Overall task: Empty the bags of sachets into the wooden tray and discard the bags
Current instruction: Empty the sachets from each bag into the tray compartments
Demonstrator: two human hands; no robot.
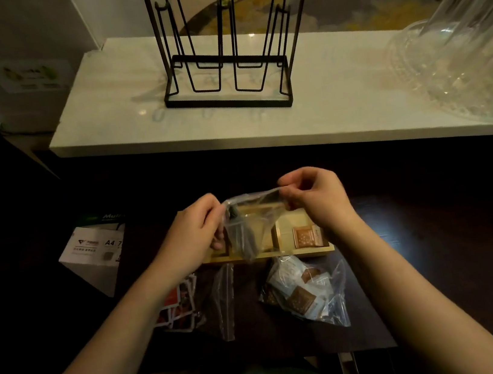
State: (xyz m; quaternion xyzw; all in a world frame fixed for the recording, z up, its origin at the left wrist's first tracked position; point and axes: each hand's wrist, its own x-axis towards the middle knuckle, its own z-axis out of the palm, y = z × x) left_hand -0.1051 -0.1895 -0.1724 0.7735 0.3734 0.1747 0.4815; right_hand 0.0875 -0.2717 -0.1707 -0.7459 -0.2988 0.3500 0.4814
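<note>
A clear plastic bag [246, 228] with dark sachets inside hangs above the wooden tray [299, 253]. My left hand [195, 228] pinches its left top edge and my right hand [315, 197] pinches its right top edge. The tray's right compartment holds a brown sachet [307, 237]; its left end is hidden behind my left hand. In front of the tray lie a bag of red and white sachets [192, 305] on the left and a bag of brown and white sachets [308, 295] on the right.
A white A4 paper box [95, 255] stands left of the dark table. Behind is a raised white counter [134, 117] with a black wire rack [227, 62] and clear glass vessels [467, 54] at the right.
</note>
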